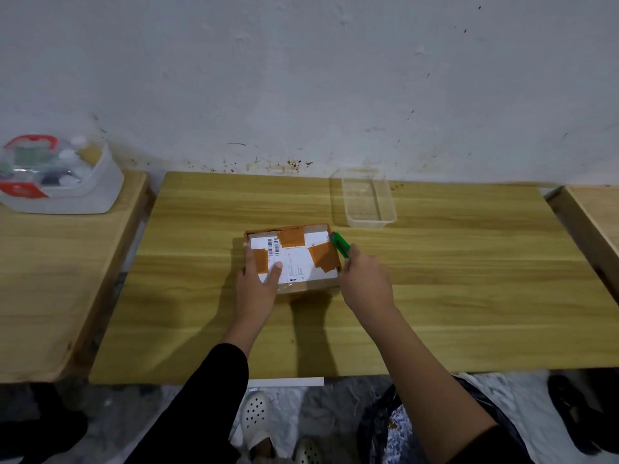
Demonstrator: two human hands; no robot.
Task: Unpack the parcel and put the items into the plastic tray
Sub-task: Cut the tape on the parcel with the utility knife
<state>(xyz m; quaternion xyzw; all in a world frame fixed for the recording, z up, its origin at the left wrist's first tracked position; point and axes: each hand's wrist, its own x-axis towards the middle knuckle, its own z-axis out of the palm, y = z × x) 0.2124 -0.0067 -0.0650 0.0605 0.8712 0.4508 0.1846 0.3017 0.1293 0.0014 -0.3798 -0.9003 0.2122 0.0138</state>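
Wooden surface [435, 296] runs under a stained white wall. At its middle I see the parcel [293, 259], still taped shut, label up. My left grip [258, 283] lies flat and spread on its near left corner, holding nothing. My right grip [365, 279] is closed around a green cutter [341, 245] at the parcel's right edge. Behind, the clear plastic tray [366, 199] stands apart.

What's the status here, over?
Left hand flat on cardboard parcel, pinning it. Right hand gripping green box cutter at parcel's right edge. Clear plastic tray empty, nothing obstructing.
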